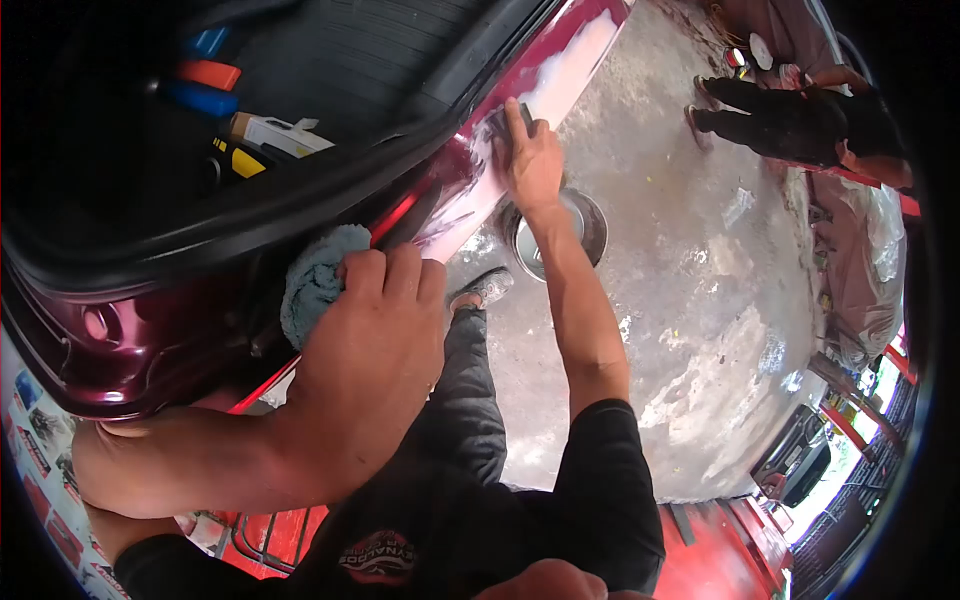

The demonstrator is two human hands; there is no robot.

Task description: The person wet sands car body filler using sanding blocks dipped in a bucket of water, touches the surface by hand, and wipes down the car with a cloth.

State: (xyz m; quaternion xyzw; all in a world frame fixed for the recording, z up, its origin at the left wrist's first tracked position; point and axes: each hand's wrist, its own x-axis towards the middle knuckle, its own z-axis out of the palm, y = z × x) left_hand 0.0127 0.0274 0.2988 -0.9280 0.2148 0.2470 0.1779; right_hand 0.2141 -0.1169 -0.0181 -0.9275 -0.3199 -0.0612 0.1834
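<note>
My left hand (375,330) is closed on a crumpled light blue-green cloth (318,283) beside the car's tail end. My right hand (533,165) presses on the dark red car panel (508,92), its index finger stretched out along the surface. Under those fingers shows the edge of a small dark sanding pad (525,114), mostly hidden by the hand. Whitish and pale pink sanded patches (570,70) cover part of the panel around it. A red tail light (405,212) lies between the two hands.
A round metal bucket (603,222) stands on the stained concrete floor (690,300) below my right forearm. In the open trunk lie a small box (280,132) and several tools with blue, orange and yellow handles. Another person in dark clothes (780,120) stands at upper right.
</note>
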